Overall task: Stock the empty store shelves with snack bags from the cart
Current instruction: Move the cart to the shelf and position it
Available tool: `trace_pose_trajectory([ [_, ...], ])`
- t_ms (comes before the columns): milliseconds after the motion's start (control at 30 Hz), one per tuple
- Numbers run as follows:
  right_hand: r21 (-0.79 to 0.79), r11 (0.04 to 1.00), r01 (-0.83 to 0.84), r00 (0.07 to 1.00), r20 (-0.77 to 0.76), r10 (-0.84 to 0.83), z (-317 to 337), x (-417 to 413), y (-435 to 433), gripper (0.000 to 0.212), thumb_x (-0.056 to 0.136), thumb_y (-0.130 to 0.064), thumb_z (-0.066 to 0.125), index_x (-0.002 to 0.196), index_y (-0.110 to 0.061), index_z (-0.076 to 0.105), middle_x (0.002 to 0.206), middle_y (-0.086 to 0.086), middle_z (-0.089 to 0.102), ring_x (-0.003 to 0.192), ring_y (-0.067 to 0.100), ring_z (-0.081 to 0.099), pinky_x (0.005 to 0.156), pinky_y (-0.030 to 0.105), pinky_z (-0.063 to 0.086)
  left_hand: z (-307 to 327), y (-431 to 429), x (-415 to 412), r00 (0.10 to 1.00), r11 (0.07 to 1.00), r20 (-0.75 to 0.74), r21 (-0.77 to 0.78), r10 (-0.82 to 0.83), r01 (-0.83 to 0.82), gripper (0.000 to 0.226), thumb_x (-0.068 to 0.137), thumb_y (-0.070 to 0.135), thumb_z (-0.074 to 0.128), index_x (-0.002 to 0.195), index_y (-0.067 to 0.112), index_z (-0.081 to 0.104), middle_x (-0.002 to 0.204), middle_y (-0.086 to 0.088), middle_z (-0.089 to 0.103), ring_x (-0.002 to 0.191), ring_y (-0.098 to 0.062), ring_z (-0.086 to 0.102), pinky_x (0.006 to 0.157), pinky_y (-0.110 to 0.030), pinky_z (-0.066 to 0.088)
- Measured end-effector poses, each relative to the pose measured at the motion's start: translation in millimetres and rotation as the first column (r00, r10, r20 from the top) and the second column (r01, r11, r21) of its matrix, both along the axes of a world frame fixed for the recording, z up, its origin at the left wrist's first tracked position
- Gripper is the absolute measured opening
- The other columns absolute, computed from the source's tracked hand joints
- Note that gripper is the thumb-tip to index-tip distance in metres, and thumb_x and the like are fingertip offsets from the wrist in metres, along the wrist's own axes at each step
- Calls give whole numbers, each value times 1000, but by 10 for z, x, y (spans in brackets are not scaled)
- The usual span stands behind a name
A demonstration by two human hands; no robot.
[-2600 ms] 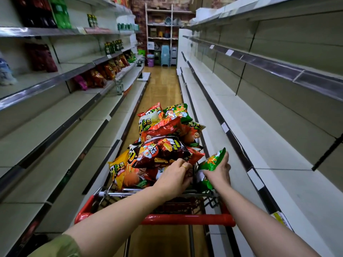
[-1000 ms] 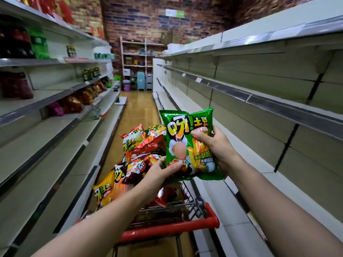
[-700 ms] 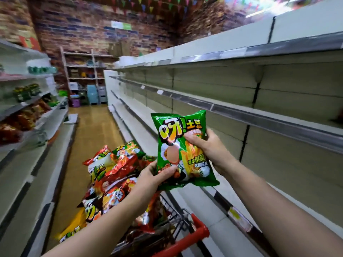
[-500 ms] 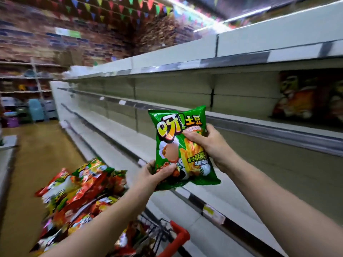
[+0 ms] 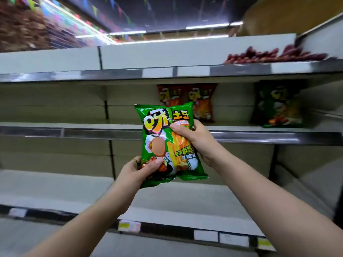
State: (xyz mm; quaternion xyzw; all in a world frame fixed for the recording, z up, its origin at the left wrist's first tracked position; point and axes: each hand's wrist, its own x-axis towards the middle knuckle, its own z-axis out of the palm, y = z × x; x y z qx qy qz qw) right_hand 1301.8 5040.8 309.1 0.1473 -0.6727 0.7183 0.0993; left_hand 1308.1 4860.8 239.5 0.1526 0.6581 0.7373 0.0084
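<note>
A green snack bag (image 5: pixel 157 138) is held upright in front of the shelves, its printed front toward me. My left hand (image 5: pixel 138 170) pinches its lower left corner; a ring shows on one finger. My right hand (image 5: pixel 193 140) grips its right edge, thumb across the front. Behind the bag, on the middle shelf (image 5: pixel 74 131), two red snack bags (image 5: pixel 202 102) stand side by side. A dark green bag (image 5: pixel 278 104) stands farther right on the same shelf. The cart is out of view.
The top shelf (image 5: pixel 130 73) carries a row of dark red packets (image 5: pixel 269 56) at the right. The lower shelf (image 5: pixel 55 184) has price tags (image 5: pixel 129 226) along its front rail. Another shelf unit starts at the right edge.
I have turned right from the aisle to face the shelves. The cart has dropped out of view. Both hands still hold the green bag, now before the middle shelf.
</note>
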Motion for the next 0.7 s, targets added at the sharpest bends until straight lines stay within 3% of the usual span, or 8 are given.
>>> trace_pose_trajectory([
  [100, -8, 996, 93, 995, 35, -93, 28, 64, 283, 41, 81, -20, 71, 115, -9, 51, 101, 10, 69, 76, 18, 70, 67, 30, 59, 42, 287, -72, 996, 996, -6, -15, -91, 91, 80, 46, 48, 77, 113, 8, 61, 100, -8, 73, 93, -24, 70, 74, -30, 55],
  [233, -15, 987, 158, 986, 58, -157, 80, 99, 639, 27, 84, -20, 67, 107, -9, 57, 93, 9, 71, 71, 18, 69, 66, 30, 59, 135, 657, -148, 985, 985, 5, -10, -174, 174, 79, 47, 47, 78, 113, 7, 62, 101, -8, 73, 94, -24, 70, 83, -34, 53],
  [400, 12, 957, 289, 952, 102, -288, 136, 17, 1010, 44, 84, -33, 67, 115, -4, 54, 91, 9, 71, 70, 18, 69, 62, 28, 58, 291, 1072, -296, 975, 976, 40, -17, -216, 217, 59, 59, 37, 81, 107, 7, 65, 94, -7, 75, 86, -20, 72, 66, -23, 56],
  [533, 170, 907, 385, 907, 111, -406, 257, -81, 1345, 84, 79, -36, 71, 141, -4, 24, 106, 6, 61, 81, 16, 67, 61, 28, 57, 487, 1416, -512, 972, 974, 69, -21, -224, 226, 43, 71, 37, 72, 100, 6, 69, 88, -5, 75, 74, -11, 71, 56, -20, 54],
  [600, 255, 883, 394, 898, 98, -429, 346, -175, 1531, 81, 79, -33, 72, 139, -2, 26, 100, 6, 61, 76, 14, 65, 55, 26, 57, 616, 1623, -675, 968, 971, 97, -22, -233, 237, 39, 77, 35, 69, 99, 3, 69, 89, -5, 74, 75, -10, 69, 55, -21, 54],
  [700, 357, 806, 472, 852, 48, -521, 507, -428, 1852, 66, 77, -36, 74, 122, -1, 40, 103, 13, 64, 85, 22, 67, 75, 37, 58, 815, 1972, -961, 949, 959, 149, -14, -277, 282, 43, 79, 35, 70, 106, 2, 66, 104, -8, 70, 94, -14, 65, 55, -24, 56],
])
